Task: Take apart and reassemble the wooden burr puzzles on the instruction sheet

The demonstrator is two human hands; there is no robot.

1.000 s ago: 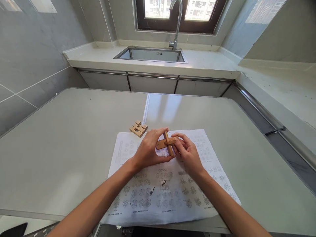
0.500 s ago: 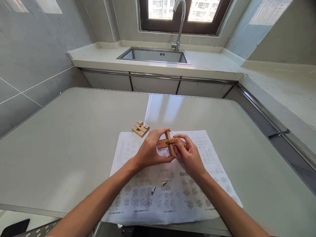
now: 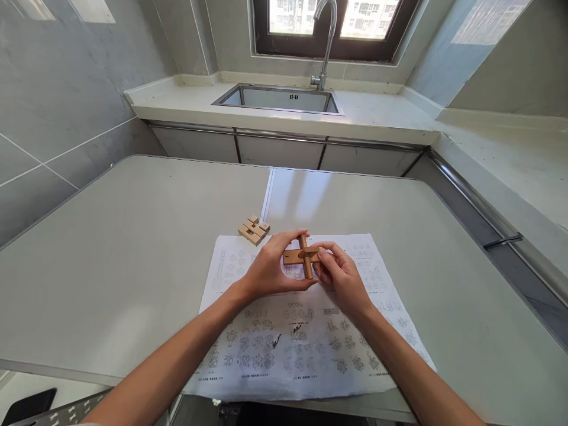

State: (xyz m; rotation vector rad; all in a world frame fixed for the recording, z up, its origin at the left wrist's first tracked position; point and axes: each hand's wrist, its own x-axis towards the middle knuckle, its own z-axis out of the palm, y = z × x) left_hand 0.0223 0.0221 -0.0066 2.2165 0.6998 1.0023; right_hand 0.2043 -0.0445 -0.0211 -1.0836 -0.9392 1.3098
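Above the printed sheet, both hands hold a brown wooden interlocking puzzle made of crossed pieces. Thumb and fingers of my left hand clasp the upright rod at its top and bottom ends. On the other side, my right hand pinches the right end of a crosswise piece that juts out, tilted, in front of the rod. A flat bar extends left from the crossing. My right fingers partly hide the puzzle's right side. Beyond my left hand lies a group of pale wooden puzzle pieces.
The sheet bears rows of small line diagrams and lies on a grey table with a seam down its middle. Past the table are a counter with a sink and a faucet. A black object sits at lower left.
The crosswise piece in my right fingers has turned, so its right end now tilts upward. My left hand keeps its hold on the rod. The view has shifted slightly.
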